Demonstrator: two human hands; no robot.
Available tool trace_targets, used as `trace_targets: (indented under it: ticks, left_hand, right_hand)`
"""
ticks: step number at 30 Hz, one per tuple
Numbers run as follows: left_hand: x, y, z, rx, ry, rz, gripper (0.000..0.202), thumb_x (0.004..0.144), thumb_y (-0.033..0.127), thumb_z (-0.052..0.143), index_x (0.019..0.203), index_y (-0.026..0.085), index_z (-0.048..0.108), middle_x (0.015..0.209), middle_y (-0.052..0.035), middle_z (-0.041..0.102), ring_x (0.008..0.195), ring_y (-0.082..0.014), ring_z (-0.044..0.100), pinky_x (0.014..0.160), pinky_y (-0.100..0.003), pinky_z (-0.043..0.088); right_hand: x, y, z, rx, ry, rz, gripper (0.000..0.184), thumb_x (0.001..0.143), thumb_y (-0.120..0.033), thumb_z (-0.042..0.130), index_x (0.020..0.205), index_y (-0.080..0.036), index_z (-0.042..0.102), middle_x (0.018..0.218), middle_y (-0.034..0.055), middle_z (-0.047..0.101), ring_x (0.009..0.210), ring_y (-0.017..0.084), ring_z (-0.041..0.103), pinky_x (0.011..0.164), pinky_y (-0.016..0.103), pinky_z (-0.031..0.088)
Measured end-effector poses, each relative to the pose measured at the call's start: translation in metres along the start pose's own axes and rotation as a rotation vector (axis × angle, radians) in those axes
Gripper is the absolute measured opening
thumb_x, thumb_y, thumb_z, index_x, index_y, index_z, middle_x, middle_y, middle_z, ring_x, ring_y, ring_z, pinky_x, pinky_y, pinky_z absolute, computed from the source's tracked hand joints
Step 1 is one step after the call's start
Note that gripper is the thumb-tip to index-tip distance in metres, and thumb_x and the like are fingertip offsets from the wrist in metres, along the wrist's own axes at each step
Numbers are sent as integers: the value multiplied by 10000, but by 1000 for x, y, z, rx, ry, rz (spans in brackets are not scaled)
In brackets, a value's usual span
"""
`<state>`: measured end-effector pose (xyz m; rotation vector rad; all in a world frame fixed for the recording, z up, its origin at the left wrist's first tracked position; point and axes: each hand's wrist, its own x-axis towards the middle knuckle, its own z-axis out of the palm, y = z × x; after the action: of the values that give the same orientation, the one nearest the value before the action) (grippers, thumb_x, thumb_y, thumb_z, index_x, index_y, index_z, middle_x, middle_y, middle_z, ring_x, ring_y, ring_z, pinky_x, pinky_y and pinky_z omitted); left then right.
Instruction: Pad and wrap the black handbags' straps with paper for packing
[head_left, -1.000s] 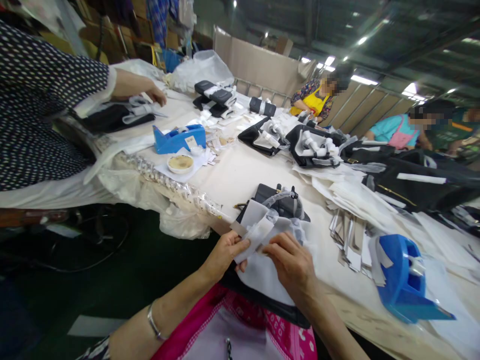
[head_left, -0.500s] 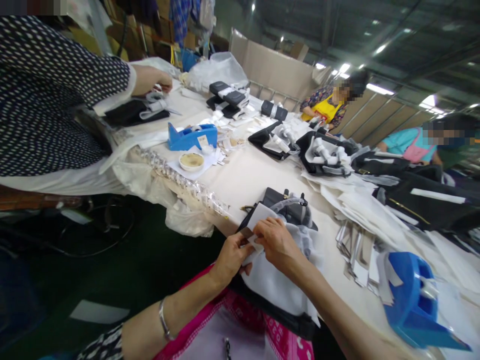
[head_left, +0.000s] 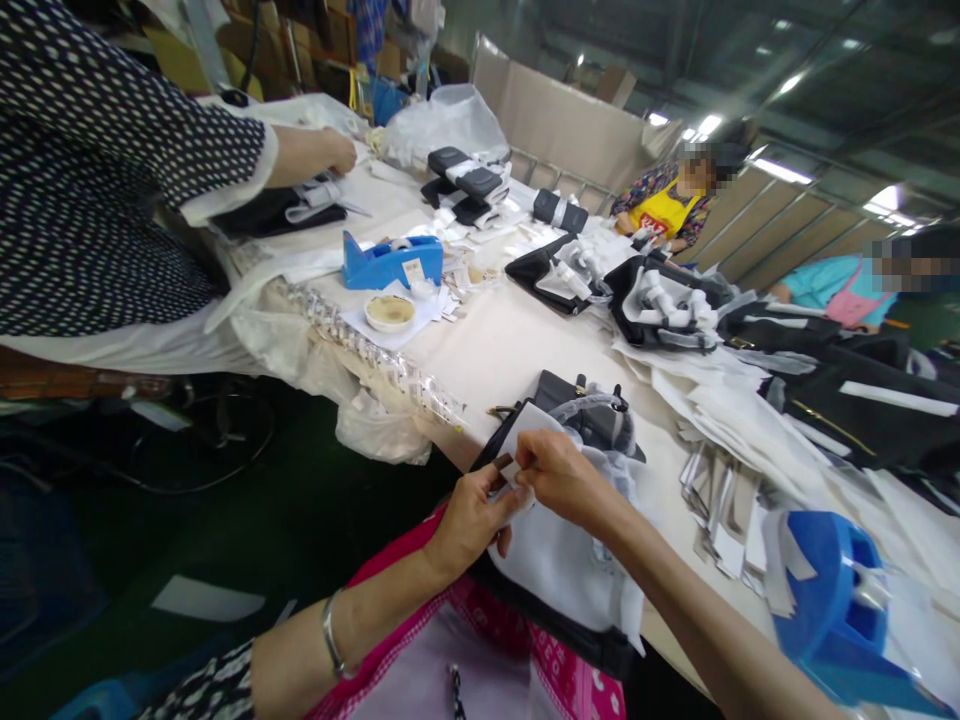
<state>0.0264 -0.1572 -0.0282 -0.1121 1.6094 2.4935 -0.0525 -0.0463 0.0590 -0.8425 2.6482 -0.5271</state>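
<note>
Along the near edge of the long work table (head_left: 517, 355), a black handbag (head_left: 589, 415) partly covered by a white non-woven sheet (head_left: 562, 565) hangs slightly over the rim, just above the person's pink apron (head_left: 577, 690). Left hand (head_left: 472, 522) and right hand (head_left: 562, 478) meet over the bag, their fingers pinched together on a small white paper tab (head_left: 514, 470). A stack of paper strips (head_left: 712, 510) lies just beside the bag, and a blue tape dispenser (head_left: 829, 610) sits beyond it, near the table edge and well apart from the hands.
</note>
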Motion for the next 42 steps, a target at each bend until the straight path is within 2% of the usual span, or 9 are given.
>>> trace_targets:
  ticks: [6,10,14,18,25,28,34,39,42]
  left_hand:
    - [-2,0,0,-49,40,-27,359,780,417,714,962,125,613,550,59,533,295,-66,457,276,-149,288]
    - [0,2,2,-87,74,-45,294,763,384,715,883,131,624,522,67,513,279,-63,428,266,-156,304]
    - [2,2,2,-97,72,-38,266,764,350,704,898,130,637,536,67,514,279,-60,425,266,-159,329]
    - [3,0,0,-99,70,-36,268,768,337,698,928,130,640,589,53,542,283,-57,436,264,-159,318]
    - [0,4,1,-66,83,-60,324,737,407,729,858,120,638,582,31,557,292,-47,405,283,-166,295]
    - [0,7,1,-96,90,-99,325,711,410,754,825,133,630,481,62,484,282,-56,388,284,-164,244]
    - [3,12,0,-131,68,-102,409,640,480,803,755,130,624,451,62,462,288,-50,362,300,-174,194]
    - [4,11,0,-108,73,-131,392,655,465,786,781,129,629,460,57,478,294,-51,366,301,-174,185]
    - [4,12,-4,-101,56,-151,336,687,415,761,810,133,627,482,60,481,303,-43,358,302,-164,182]
  right_hand:
    - [6,4,-5,114,-66,52,170,644,-13,623,632,-162,543,593,-42,536,580,107,486,522,210,302]
    - [11,10,-8,197,-102,20,162,633,-27,624,719,-159,586,641,-43,576,611,113,527,537,202,352]
    - [15,11,-13,275,-202,-6,140,652,-48,626,748,-149,636,637,-44,572,604,110,526,548,205,365]
    - [18,9,-14,224,-196,-10,54,681,-95,660,696,-145,647,607,-48,551,592,104,506,560,212,351]
    - [21,0,-12,-89,-149,-71,114,685,-69,683,660,-177,658,619,-35,590,594,111,518,527,229,275]
    - [16,-2,-8,-210,-60,-190,153,724,-55,664,636,-174,628,665,-22,607,624,118,520,523,247,244]
    - [0,9,-4,-340,94,-706,182,885,-75,556,733,-169,591,704,8,569,657,152,455,613,302,299]
    - [-11,13,-12,-404,13,-819,231,976,-164,486,757,-168,558,798,34,585,724,169,462,676,321,348]
    - [-20,13,-15,-445,8,-841,216,1003,-188,436,853,-153,587,874,61,607,790,185,498,729,336,397]
